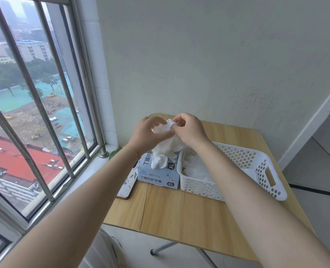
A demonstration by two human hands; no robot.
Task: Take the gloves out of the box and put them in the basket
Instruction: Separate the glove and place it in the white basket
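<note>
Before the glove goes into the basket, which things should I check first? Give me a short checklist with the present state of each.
1. Both hands hold the glove: ok. Left hand and right hand pinch the white glove.
2. Glove free of the box: cannot tell; its fingers hang at the opening.
3. Basket within reach, beside the box: ok.
4. Room in the basket: ok; the gloves inside lie low.
5. Single glove pulled: cannot tell.

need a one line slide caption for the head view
Both hands, left hand and right hand, pinch a white glove above the glove box, beside the white basket.
</note>
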